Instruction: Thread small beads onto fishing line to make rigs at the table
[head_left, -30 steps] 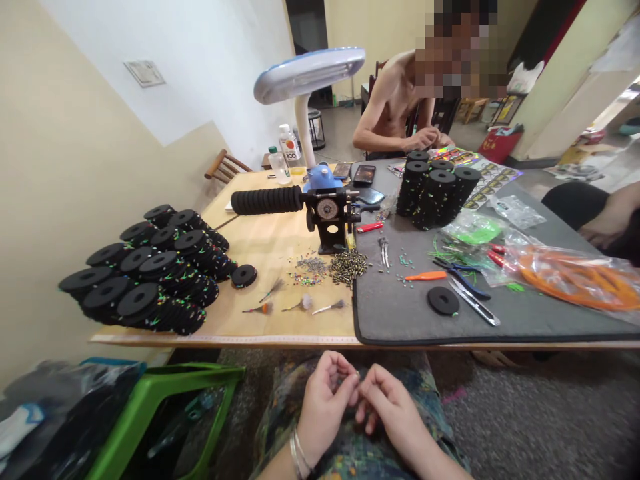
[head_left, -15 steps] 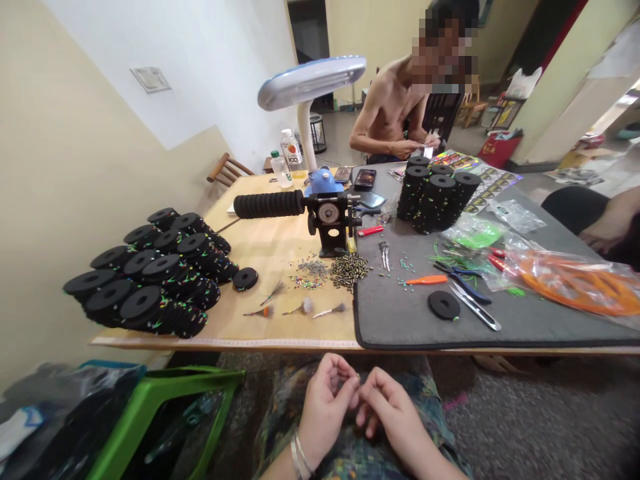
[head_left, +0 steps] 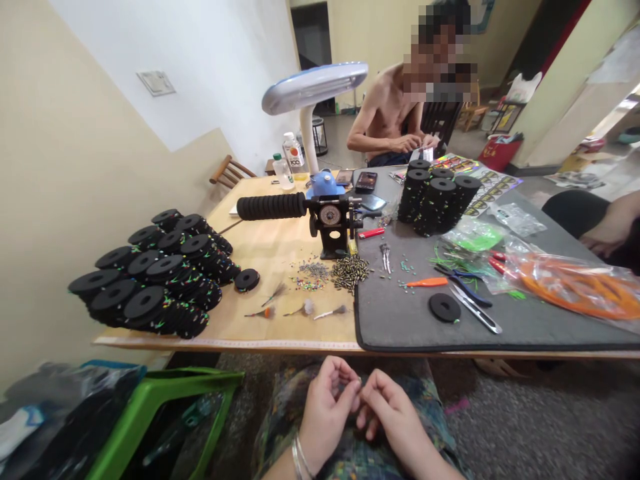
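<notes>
Head camera: the left hand (head_left: 327, 407) and the right hand (head_left: 387, 403) are nearly together above a patterned cloth (head_left: 283, 413) on the lap, just short of the near edge of the tabletop (head_left: 280, 243). The left thumb and forefinger are pinched on a tiny pale piece (head_left: 359, 379), too small to make out. The right hand's thumb and finger are drawn together right beside it; whether they grip it too, I cannot tell. A bracelet (head_left: 300, 457) circles the left wrist.

Straight ahead of the left hand lie some feathery tufts (head_left: 333, 311), with a heap of small dark beads (head_left: 349, 272) behind them. Farther on stand a black machine (head_left: 333, 230) and a lamp (head_left: 315, 90). Ahead and to the left of the left hand are one loose black disc (head_left: 249, 287) and leaning stacks of discs (head_left: 187, 287); a green stool (head_left: 125, 427) is lower, on the same side.

Ahead and to the right of the right hand, a grey mat (head_left: 395, 327) carries a single disc (head_left: 453, 315), clippers (head_left: 477, 312) and an orange tool (head_left: 426, 283). Well beyond both hands, a co-worker (head_left: 387, 120) handles a white piece (head_left: 426, 155).
</notes>
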{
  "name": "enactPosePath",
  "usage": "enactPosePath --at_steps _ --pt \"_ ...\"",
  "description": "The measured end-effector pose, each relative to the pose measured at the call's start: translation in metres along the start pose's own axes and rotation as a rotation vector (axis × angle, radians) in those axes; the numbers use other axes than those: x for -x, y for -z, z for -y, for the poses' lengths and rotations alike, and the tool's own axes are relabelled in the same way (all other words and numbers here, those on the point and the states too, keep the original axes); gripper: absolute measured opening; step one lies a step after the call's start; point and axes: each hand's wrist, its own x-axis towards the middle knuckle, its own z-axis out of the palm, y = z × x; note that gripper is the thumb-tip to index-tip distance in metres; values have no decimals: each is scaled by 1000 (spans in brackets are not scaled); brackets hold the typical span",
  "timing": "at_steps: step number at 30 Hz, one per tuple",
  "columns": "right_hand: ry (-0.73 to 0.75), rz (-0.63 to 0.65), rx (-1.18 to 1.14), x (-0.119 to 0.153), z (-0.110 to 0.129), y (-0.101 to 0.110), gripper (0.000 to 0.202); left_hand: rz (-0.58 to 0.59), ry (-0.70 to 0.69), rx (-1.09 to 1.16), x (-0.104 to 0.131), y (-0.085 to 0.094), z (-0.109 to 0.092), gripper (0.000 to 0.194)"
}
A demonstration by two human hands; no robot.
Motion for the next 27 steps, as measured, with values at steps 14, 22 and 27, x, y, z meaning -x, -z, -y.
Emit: enactPosePath --at_steps 14,22,27 --pt "54 -10 134 -2 -5 3 51 -4 -160 -289 6 4 -4 3" --pt "164 -29 413 1 0 8 35 21 -339 -523 11 8 -6 16" --pt "278 -23 580 4 6 12 23 77 -292 -435 12 8 -5 23"
